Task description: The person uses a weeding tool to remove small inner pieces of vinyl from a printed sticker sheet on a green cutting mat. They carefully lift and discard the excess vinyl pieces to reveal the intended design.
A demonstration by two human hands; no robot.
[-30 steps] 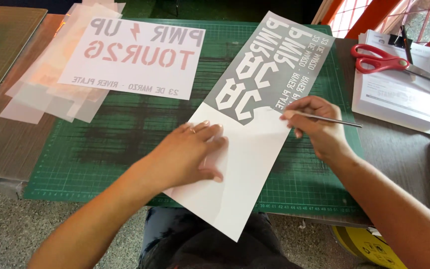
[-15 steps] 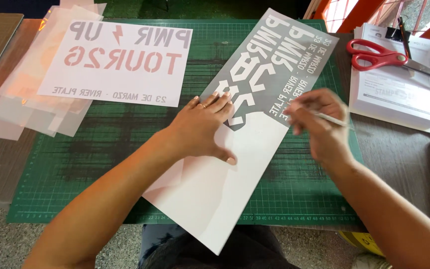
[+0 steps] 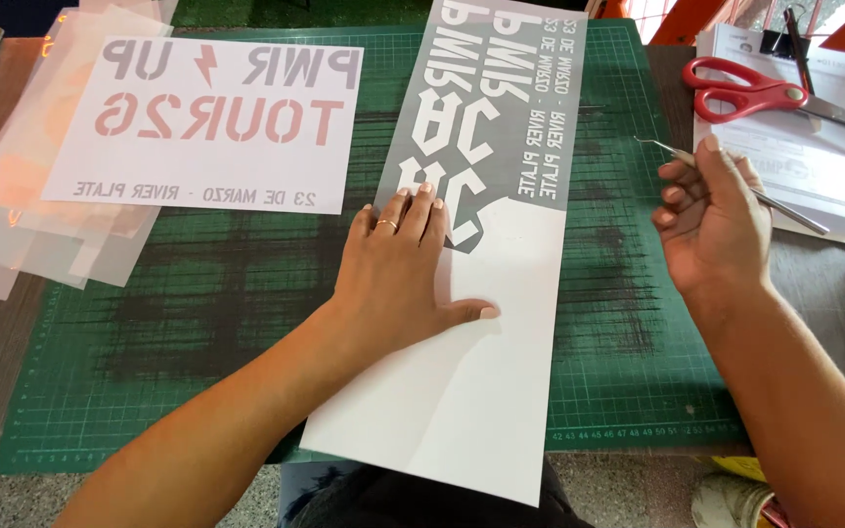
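Right hand (image 3: 711, 220) lifted off sheet (image 3: 481, 323); weeding tool (image 3: 735, 181) tip faint.

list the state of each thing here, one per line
left hand: flat, palm down, pressing on the long sheet
right hand: raised off the mat, grip closed on the metal pick
metal pick: held, hooked tip up, off the sheet
long sheet: flat, grey film partly peeled, lower part bare white
red scissors: closed, lying on papers
cutting mat: flat, scuffed dark
lettered white sheet: flat, on translucent sheets
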